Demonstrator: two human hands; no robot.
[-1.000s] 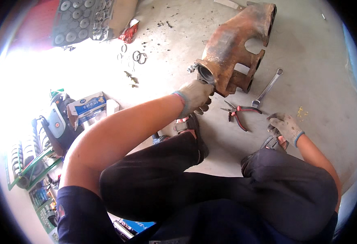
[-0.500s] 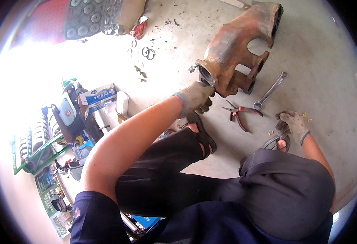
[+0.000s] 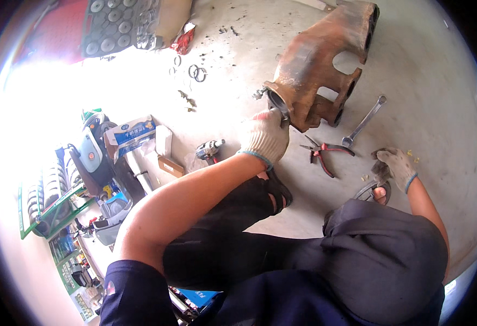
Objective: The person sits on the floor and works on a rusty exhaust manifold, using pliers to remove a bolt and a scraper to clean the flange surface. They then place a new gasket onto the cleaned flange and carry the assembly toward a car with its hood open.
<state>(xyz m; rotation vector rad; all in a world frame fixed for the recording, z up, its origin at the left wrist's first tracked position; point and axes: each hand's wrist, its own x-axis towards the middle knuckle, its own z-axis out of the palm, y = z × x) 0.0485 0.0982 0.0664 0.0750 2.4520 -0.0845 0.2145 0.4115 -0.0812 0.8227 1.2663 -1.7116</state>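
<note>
Viewing rusty exhaust manifold on floor; noting printed lettering on blue-and-white carton left of manifold. Touching manifold's near round flange with gloved left hand; cannot tell whether clamped. Holding gloved right hand part-curled, below right of manifold; cannot tell contents.

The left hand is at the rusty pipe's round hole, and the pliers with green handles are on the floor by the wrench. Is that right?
Not quite: the handles of the pliers are red and black, not green, as the head view shows. The left hand is at the rusty pipe's round hole, and the pliers are on the floor by the wrench.
</note>
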